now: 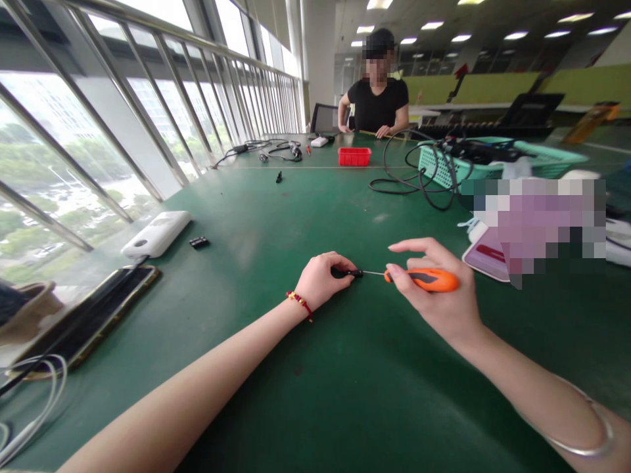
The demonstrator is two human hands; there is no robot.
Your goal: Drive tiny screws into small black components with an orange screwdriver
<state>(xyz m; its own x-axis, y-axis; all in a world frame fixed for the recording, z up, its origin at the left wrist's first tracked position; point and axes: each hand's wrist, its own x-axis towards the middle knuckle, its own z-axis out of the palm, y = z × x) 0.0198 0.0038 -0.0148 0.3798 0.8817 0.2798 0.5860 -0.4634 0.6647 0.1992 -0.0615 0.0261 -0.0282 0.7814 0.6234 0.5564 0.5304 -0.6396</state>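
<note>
My left hand [321, 279] is closed around a small black part [345, 272] and holds it just above the green table [276, 217]. My right hand [434, 289] grips an orange-handled screwdriver [428, 279]; its thin metal shaft points left and its tip meets the black part. My right forefinger is raised off the handle. A red bead bracelet [300, 303] sits on my left wrist and a silver bangle [586, 427] on my right forearm.
A white power bank [156, 234], a small black piece [198, 242] and a phone [93, 315] lie at the left by the window railing. A red bin [353, 156], a teal basket [473, 164] with black cables and a pink case [488, 256] are beyond. A person in black [377, 98] sits at the far end.
</note>
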